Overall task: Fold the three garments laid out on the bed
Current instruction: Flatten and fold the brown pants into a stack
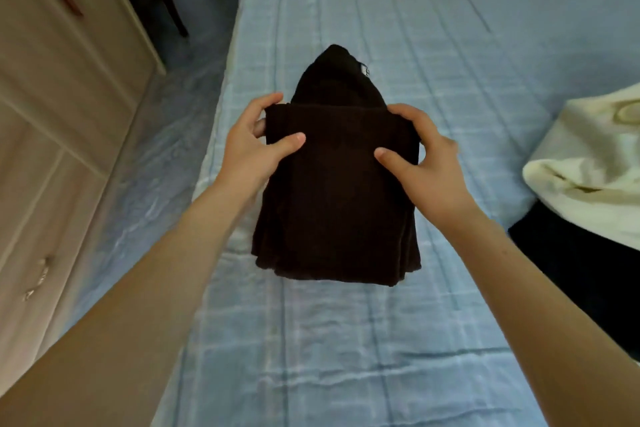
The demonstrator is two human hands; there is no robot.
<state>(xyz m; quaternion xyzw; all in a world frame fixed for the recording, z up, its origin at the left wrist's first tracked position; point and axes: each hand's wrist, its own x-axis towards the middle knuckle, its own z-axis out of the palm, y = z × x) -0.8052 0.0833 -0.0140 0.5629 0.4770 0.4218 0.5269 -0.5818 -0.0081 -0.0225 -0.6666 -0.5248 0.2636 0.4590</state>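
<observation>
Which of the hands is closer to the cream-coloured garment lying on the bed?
The right hand: it grips the right corner of the dark garment, on the side facing the cream garment. The left hand grips the opposite corner, farther away.

The brown garment [336, 191] lies in the middle of the bed [346, 340], folded into a thick, roughly square bundle with several layers stacked at its near edge. Its top flap is doubled back. The left hand [256, 146] pinches one far corner and the right hand [426, 163] the other, thumbs on top. Beyond that fold a narrower, rounded part pokes out, with a small pale tag at its right side. Well apart, at the bed's right edge, a cream garment [595, 163] sits crumpled and unfolded, lying partly over a black garment [571, 270] spread beneath it.
</observation>
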